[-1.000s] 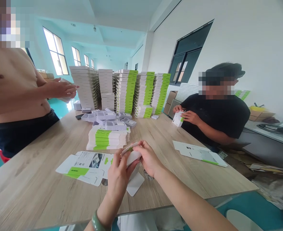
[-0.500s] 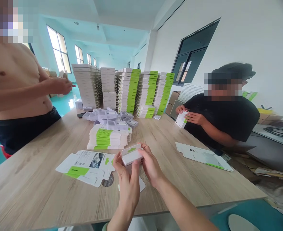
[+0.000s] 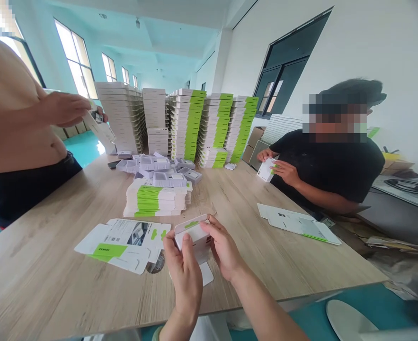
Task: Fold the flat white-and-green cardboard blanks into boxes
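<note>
Between my two hands is a small white cardboard box (image 3: 199, 237) with a green patch at its hang tab. My left hand (image 3: 185, 272) grips its left side, the thumb lying on the near top edge. On the opposite side, my right hand (image 3: 226, 246) holds the box with its thumb pressed on the top. An open white flap hangs under the box, close to the tabletop. Left of my hands, flat unfolded cartons (image 3: 123, 244) in white and green lie beside a dark round piece (image 3: 155, 263), partly covered by them.
A stack of flat cartons (image 3: 155, 201) stands beyond my hands, with purple-grey plastic trays (image 3: 169, 179) heaped behind it. Tall box stacks (image 3: 187, 125) rise at the back. Co-workers at left and right hold cartons. Another flat carton (image 3: 299, 225) lies right on the wooden table (image 3: 258, 270).
My view has shifted slightly. My left thumb has moved back from the box's front to its top edge. The left co-worker's hands now show a carton.
</note>
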Demonstrator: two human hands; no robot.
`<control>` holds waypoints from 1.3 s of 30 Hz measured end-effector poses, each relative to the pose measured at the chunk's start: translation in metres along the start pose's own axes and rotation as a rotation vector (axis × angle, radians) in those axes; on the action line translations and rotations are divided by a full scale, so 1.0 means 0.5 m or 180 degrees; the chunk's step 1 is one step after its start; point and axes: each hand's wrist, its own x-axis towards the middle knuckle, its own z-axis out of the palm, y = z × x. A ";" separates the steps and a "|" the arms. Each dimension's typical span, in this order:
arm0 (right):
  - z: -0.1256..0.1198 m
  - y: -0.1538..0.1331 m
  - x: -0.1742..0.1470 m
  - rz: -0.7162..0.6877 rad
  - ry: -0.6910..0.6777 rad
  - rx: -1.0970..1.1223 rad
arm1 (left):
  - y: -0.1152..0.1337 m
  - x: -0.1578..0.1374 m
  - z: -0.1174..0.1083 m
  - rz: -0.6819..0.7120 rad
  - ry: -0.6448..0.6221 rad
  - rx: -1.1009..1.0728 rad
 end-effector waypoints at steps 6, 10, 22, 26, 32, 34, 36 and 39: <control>-0.022 -0.012 0.003 0.0256 -0.0323 0.0107 | 0.007 -0.002 -0.005 0.0059 -0.0211 0.0102; -0.023 -0.013 -0.003 0.0222 -0.0379 -0.0069 | 0.013 -0.001 -0.011 0.0086 -0.0373 0.0170; -0.011 0.006 0.017 0.0426 0.0261 0.0194 | 0.003 -0.004 -0.017 0.0147 -0.0308 0.0331; 0.000 0.016 0.019 0.0247 0.0379 0.0176 | -0.008 0.001 -0.020 0.0061 -0.0288 0.0274; 0.023 0.038 -0.005 -0.0463 0.0504 -0.0188 | 0.021 0.037 -0.020 -0.0246 -0.0653 0.0132; 0.025 0.047 -0.005 -0.0670 0.0651 -0.0431 | 0.024 0.043 -0.019 -0.0273 -0.0650 0.0088; 0.024 0.054 0.000 -0.0752 0.0803 -0.0528 | 0.014 0.045 -0.019 -0.0277 -0.0566 0.0075; 0.019 0.060 0.010 -0.0807 0.0974 -0.0529 | -0.011 0.043 -0.020 -0.0311 -0.0487 0.0049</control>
